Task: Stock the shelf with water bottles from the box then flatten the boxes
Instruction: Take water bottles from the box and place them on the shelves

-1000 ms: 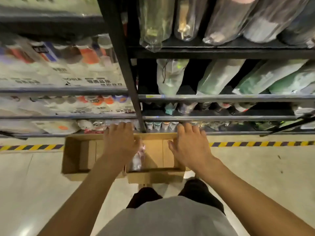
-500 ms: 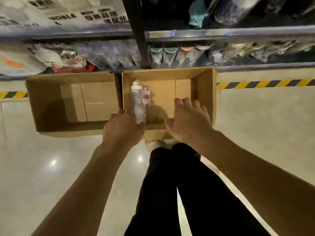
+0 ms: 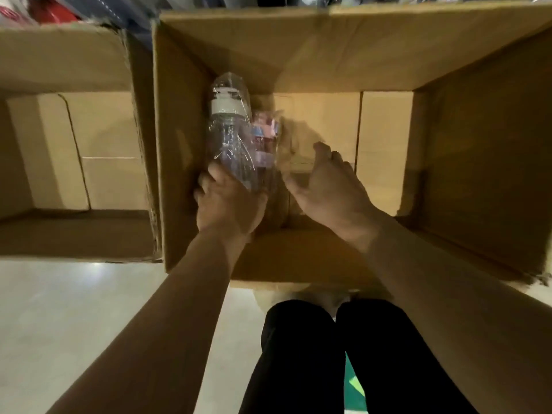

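Bending low, I see my two legs (image 3: 313, 354) in black trousers nearest, planted on the pale floor (image 3: 74, 309) close against the near wall of the box (image 3: 298, 258), so both arms can drop straight into it without a stretch.

My left hand (image 3: 230, 201) is clamped round the lower body of a bottle (image 3: 228, 135) wrapped in clear film, fingers curled about it. I take it low because it leans with its white cap pointing away from me, and a hold near the base should let me swing it upright as I lift.

My right hand (image 3: 325, 180) is inside the same box, fingers bent toward a second bottle (image 3: 264, 138) with a pink label, just to the right of the first. That one is smeared by blur, so I cannot tell whether my fingers have it or only hover beside it. Taking one in each hand would, I judge, halve my trips to the shelf.

Counting: two hands at work, and two bottles that I can make out, both in the left half of this box. To its left sits the other box (image 3: 74, 234), which makes two boxes side by side. Beyond them, the shelf stock (image 3: 44, 10) shows only as blurred packaging along the top edge.
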A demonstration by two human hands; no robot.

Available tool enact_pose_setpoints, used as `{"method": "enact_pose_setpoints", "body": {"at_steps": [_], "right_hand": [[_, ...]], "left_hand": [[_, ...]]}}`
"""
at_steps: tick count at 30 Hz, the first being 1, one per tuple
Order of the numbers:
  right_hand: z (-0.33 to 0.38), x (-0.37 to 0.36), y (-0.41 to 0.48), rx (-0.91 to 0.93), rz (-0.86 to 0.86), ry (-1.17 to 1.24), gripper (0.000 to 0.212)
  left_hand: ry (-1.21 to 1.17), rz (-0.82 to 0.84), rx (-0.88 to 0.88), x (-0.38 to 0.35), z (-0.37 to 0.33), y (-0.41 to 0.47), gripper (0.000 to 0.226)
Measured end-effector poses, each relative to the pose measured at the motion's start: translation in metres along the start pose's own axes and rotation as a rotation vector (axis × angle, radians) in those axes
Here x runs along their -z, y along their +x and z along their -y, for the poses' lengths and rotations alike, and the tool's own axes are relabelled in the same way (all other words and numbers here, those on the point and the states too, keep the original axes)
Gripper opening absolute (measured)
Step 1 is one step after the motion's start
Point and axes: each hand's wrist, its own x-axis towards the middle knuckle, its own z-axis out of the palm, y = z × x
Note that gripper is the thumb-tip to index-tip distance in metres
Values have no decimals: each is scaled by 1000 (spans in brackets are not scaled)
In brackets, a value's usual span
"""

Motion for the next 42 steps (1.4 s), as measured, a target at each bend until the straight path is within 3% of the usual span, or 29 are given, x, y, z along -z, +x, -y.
{"method": "enact_pose_setpoints", "body": {"at_steps": [3, 6, 9, 15, 24, 27, 30, 37, 38, 40, 42], "right_hand": [[-4, -31, 43, -51, -17, 199, 76], [-8, -58, 73, -99, -12, 431, 59], [-8, -77, 93, -90, 16, 524, 44], [-7, -90, 104, -51, 6, 717, 47], [-41, -76, 82, -173, 89, 849, 80], [-45, -60, 67, -85, 50, 948, 57], [-43, -31, 41, -111, 20, 867, 67], [-23, 76, -55, 14, 40, 938, 46], [-16, 94, -71, 41, 37, 931, 35], [1, 132, -111, 77, -10, 901, 20], [22, 172, -157, 100, -114, 846, 21]], "left_hand": [[138, -126, -14, -25, 5, 17, 101], [128, -256, -16, -41, 9, 16, 117], [115, -292, -54, -48, 13, 21, 118], [-143, -144, -73, -44, 17, 42, 112], [-493, 92, 22, -36, 20, 52, 108], [-622, 139, 19, -29, 17, 33, 84], [-797, 199, -19, -17, 16, 8, 54], [-898, 227, -139, 60, -7, -78, 73], [-908, 228, -158, 75, -9, -95, 74], [-926, 246, -216, 107, -14, -131, 76], [-942, 252, -289, 141, -19, -172, 76]]}}
